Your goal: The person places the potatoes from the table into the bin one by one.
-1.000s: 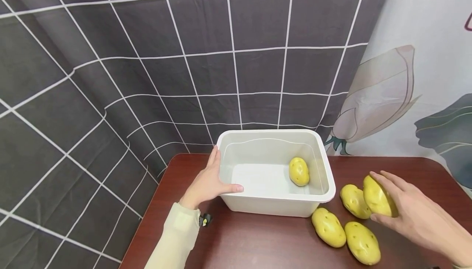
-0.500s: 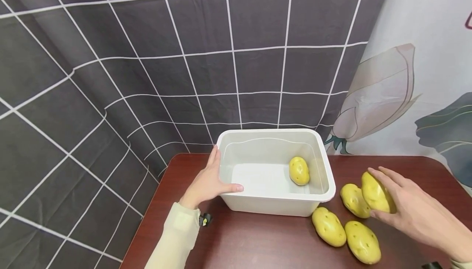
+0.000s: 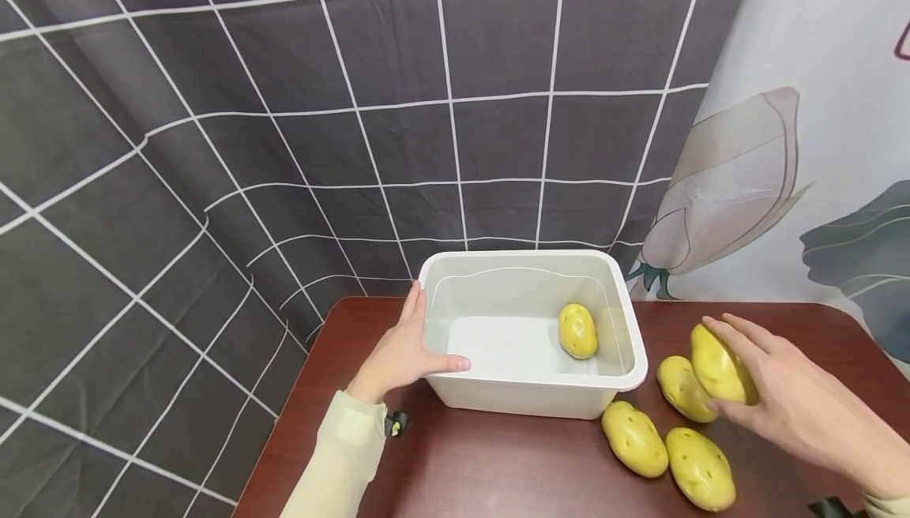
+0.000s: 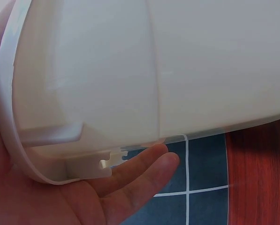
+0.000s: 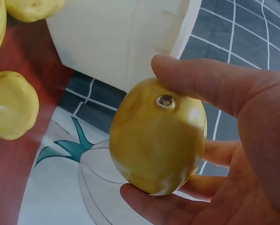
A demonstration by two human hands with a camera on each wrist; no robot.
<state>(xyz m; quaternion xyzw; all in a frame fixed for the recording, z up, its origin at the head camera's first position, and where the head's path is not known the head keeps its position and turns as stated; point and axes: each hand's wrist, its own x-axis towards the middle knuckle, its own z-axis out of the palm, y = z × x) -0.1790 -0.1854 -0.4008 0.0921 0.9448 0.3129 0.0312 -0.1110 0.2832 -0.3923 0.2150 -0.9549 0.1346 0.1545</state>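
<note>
My right hand (image 3: 789,392) holds a yellow potato (image 3: 716,366), thumb on one side and fingers round the other. In the right wrist view a small stem scar shows on this potato (image 5: 156,140). It overlaps another potato (image 3: 685,388) on the table in the head view. My left hand (image 3: 401,356) grips a white plastic bin (image 3: 519,393) at its left front corner, thumb over the front rim and fingers along the left side. In the left wrist view the fingers (image 4: 144,176) reach beneath the bin's rim. Inside the bin, near its right wall, lies one potato (image 3: 577,332).
Two more potatoes, a nearer-left one (image 3: 635,439) and a nearer-right one (image 3: 701,469), lie by the bin's front right corner on the dark red wooden table (image 3: 490,463). A dark gridded curtain (image 3: 498,139) hangs behind, with a pale flower-print cloth (image 3: 753,210) on the right.
My right hand has moved slightly left and away from me with the potato in it. The left hand and the bin stay where they were.
</note>
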